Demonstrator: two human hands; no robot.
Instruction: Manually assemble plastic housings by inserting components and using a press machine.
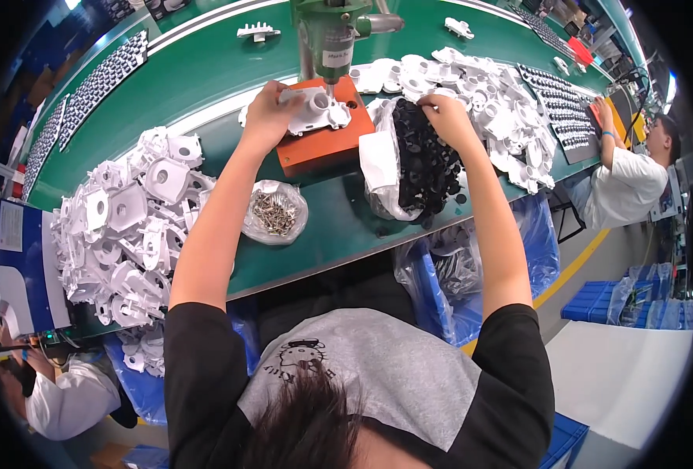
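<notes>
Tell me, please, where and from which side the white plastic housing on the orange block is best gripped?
Probably by its left edge, coming from the left. The white plastic housing lies flat on the orange block, the green press stands right over its raised round collar, and the bag of black parts crowds the right. The left hand already grips that side; the right hand is in the bag.

A white moulded plastic housing [315, 112], with a round collar standing up at its middle, lies flat on an orange block [324, 142] near the middle of the counter [205, 70], directly under a green press head. Just to its right, an open clear bag of small black round parts [424, 160] sits heaped, reaching toward the counter's front edge.
</notes>
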